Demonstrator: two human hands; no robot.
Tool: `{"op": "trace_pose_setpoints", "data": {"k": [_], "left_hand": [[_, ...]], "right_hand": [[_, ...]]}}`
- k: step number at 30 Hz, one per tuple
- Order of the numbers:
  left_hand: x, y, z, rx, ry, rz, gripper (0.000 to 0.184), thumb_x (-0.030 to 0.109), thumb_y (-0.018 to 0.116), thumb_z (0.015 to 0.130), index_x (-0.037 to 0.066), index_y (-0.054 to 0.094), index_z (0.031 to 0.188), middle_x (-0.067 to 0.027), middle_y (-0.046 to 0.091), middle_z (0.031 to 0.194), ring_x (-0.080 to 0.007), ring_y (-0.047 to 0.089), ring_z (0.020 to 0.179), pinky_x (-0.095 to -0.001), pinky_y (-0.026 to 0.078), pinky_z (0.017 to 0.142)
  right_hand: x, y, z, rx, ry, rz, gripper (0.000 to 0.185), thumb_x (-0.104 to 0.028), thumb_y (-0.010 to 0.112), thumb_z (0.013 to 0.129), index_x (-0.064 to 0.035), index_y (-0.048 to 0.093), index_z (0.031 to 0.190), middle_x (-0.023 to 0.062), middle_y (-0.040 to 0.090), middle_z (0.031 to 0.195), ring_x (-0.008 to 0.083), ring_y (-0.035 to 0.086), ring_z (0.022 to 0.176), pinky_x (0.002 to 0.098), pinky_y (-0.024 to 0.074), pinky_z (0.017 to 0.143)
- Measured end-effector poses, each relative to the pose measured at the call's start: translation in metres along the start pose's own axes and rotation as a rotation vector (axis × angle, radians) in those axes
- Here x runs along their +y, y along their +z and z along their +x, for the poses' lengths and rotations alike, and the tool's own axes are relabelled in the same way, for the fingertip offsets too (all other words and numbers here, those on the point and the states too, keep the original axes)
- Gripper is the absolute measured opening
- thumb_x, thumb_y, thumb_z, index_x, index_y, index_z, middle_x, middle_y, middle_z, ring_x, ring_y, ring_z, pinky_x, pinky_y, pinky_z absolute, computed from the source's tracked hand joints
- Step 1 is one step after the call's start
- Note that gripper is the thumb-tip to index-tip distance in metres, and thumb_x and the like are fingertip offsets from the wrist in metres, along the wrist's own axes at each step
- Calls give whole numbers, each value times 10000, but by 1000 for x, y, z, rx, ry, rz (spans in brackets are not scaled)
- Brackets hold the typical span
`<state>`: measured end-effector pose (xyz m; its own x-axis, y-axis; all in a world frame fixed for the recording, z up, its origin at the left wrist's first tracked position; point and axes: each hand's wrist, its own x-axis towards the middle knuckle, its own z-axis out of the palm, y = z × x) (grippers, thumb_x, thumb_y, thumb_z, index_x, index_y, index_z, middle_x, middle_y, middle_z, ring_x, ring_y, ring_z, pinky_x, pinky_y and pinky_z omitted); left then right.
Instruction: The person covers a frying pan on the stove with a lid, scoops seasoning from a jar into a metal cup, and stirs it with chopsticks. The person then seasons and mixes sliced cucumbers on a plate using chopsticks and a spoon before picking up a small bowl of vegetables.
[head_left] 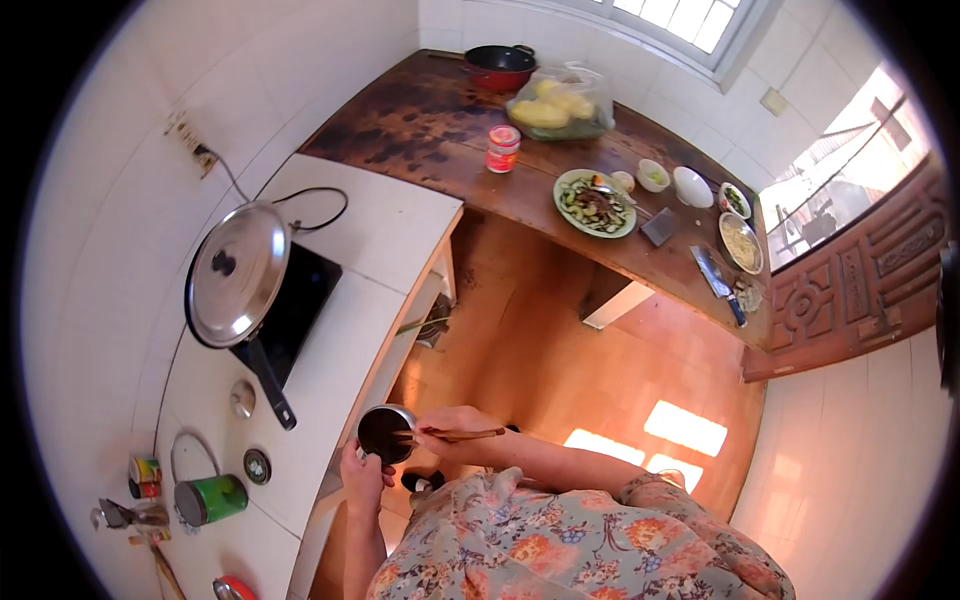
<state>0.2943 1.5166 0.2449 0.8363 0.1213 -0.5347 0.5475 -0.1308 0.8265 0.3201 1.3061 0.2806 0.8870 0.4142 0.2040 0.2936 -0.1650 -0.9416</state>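
Observation:
My left hand (364, 470) is closed on the rim and side of a small metal bowl (407, 416) beside the counter's edge. Dark brown contents show inside, too plain in this view to name. My right hand (447, 425) grips wooden chopsticks (474, 435), whose tips reach into the bowl. Left of the hands, a frying pan (268, 375) under a steel lid (240, 270) sits on a black induction cooktop (312, 300). Nearer me on the white counter lie a round dark lid (257, 466) and a green container (212, 499).
The wooden table (400, 110) carries a plate of sliced vegetables (595, 203), a red-labelled jar (503, 148), a bag of yellow produce (560, 105), several bowls and a knife (715, 280). A black-and-red pot (500, 68) stands at the back. A cord (325, 190) loops behind the cooktop.

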Motion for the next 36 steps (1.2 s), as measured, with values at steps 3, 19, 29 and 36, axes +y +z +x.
{"op": "trace_pose_setpoints", "data": {"k": [3,19,29,36], "left_hand": [[20,55,17,-11,4,-79,414,-14,387,735,-55,374,1147,-119,560,678,-124,521,451,-207,403,346],[156,252,161,-506,157,-3,328,-3,411,748,-23,430,1075,-89,552,629,-117,504,439,-224,400,351],[229,321,281,-581,156,95,334,-6,408,743,-26,420,1077,-91,546,645,-119,498,424,-224,400,346],[238,346,341,-501,112,106,372,-2,410,744,-16,384,1115,-97,539,624,-126,482,402,-241,402,332]], "right_hand": [[11,-53,-17,19,126,-102,122,-149,561,813,-39,564,864,104,572,755,226,567,666,305,446,585],[77,-253,-22,844,273,540,182,-173,461,896,-5,532,893,87,601,779,149,617,666,214,469,548],[118,-342,33,1086,182,643,190,-171,456,896,6,519,927,105,594,802,168,612,676,221,479,565],[152,-385,15,1246,408,273,147,-89,495,861,18,547,947,81,608,783,120,613,693,192,472,544]]}}
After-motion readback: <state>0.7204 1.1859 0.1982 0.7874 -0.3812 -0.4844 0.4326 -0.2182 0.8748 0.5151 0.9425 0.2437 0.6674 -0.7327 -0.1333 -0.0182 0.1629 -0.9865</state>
